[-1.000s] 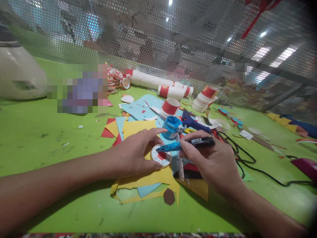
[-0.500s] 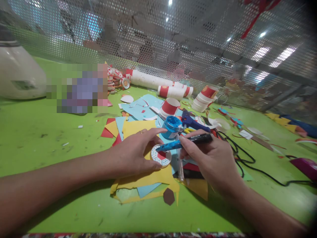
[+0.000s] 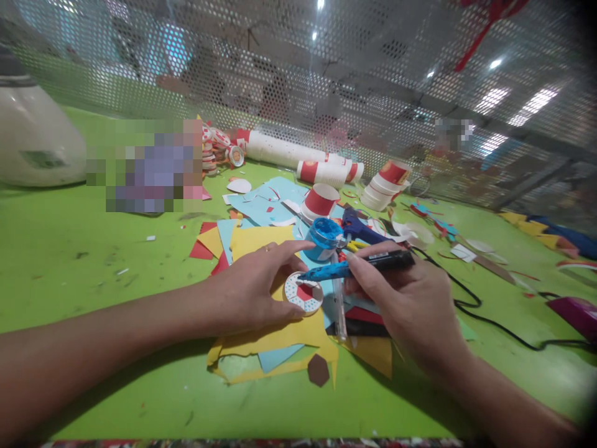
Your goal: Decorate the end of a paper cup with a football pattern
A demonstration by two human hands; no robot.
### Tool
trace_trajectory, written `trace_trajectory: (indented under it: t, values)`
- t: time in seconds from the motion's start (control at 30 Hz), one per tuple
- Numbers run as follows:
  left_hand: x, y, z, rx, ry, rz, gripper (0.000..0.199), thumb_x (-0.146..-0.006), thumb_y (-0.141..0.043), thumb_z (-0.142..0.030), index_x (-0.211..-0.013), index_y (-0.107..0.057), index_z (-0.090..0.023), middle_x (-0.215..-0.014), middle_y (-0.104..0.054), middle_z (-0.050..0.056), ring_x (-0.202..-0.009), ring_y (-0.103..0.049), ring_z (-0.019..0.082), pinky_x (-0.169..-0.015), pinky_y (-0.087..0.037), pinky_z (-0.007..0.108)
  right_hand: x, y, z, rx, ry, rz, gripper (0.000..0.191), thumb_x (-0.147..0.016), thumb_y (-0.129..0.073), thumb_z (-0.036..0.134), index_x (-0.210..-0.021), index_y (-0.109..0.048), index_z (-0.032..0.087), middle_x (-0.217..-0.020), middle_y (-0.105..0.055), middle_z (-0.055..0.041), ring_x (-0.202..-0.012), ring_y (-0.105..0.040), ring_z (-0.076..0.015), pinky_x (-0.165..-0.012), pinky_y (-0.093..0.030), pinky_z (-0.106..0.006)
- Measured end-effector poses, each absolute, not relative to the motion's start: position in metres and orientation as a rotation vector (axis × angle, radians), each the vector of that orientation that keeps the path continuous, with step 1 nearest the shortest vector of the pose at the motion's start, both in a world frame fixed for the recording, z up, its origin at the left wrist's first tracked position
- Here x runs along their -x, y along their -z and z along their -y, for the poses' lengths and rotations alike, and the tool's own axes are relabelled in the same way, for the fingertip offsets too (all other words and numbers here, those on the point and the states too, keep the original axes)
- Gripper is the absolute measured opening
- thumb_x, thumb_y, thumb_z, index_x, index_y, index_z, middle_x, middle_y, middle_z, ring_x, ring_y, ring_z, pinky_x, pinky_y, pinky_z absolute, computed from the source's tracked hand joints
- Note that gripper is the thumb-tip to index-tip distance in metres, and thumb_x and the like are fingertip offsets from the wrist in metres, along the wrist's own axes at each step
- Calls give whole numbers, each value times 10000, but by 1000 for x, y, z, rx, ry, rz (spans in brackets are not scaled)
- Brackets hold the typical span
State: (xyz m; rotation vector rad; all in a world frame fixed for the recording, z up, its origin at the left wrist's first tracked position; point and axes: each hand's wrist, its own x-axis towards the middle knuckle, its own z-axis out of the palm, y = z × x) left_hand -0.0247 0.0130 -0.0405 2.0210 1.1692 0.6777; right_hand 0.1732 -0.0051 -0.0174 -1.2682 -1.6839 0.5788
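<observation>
A small white paper disc (image 3: 293, 290) with blue dots and a red middle lies over yellow paper (image 3: 275, 333). My left hand (image 3: 249, 280) steadies it, thumb on the near edge and fingers curved round its far side. Gripped in my right hand (image 3: 405, 305) is a pen-like marker (image 3: 326, 272), its front part blue and its rear black. The marker's tip is at the disc's upper part; whether it touches I cannot tell. Just beyond my left forefinger stands an open jar of blue paint (image 3: 321, 239).
Behind the jar are a red-and-white paper cup (image 3: 321, 202), a blue glue gun (image 3: 366, 229) and stacked cups (image 3: 385, 185). A black cord (image 3: 499, 333) runs right across the green table (image 3: 116, 379). A brown hexagon (image 3: 318, 370) lies in front.
My right hand has shifted slightly right with the marker, and its tip has moved a little right and up along the disc. My left hand and the disc stay in place.
</observation>
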Motion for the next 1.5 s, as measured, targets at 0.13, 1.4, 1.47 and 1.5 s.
trace_trajectory:
  t: [0.13,1.4,1.47,1.5]
  values:
    - [26,41,-14,-2022,-696,-1123,722,-703,-698,-291,-1355,-388,-271,-1105,-653,30,-1005,-575,219,-830,-446,323,-173,20,5,1234,-478,1749,113,-808,-652,278,-744,-635,187,-609,-674,9,-496,-623,-119,-482,-525,-213]
    - [25,42,-14,-2015,-689,-1090,727,-695,-690,-227,-1352,-382,-251,-1096,-649,26,-969,-588,211,-835,-446,325,-169,12,13,1089,-318,2108,14,-815,-620,206,-820,-622,194,-780,-705,-21,-699,-661,-149,-599,-519,-230]
    - [25,43,-14,-2001,-710,-1098,723,-695,-690,-217,-1350,-388,-257,-1085,-653,23,-981,-588,215,-832,-448,324,-170,13,13,1100,-310,2080,7,-811,-624,205,-807,-624,199,-760,-704,-16,-672,-661,-147,-575,-521,-228]
    - [24,43,-14,-1993,-725,-1106,721,-697,-692,-225,-1351,-390,-264,-1085,-653,22,-997,-584,220,-834,-448,326,-171,13,13,1106,-298,2047,4,-810,-627,204,-806,-626,204,-746,-699,-8,-645,-655,-141,-564,-522,-227]
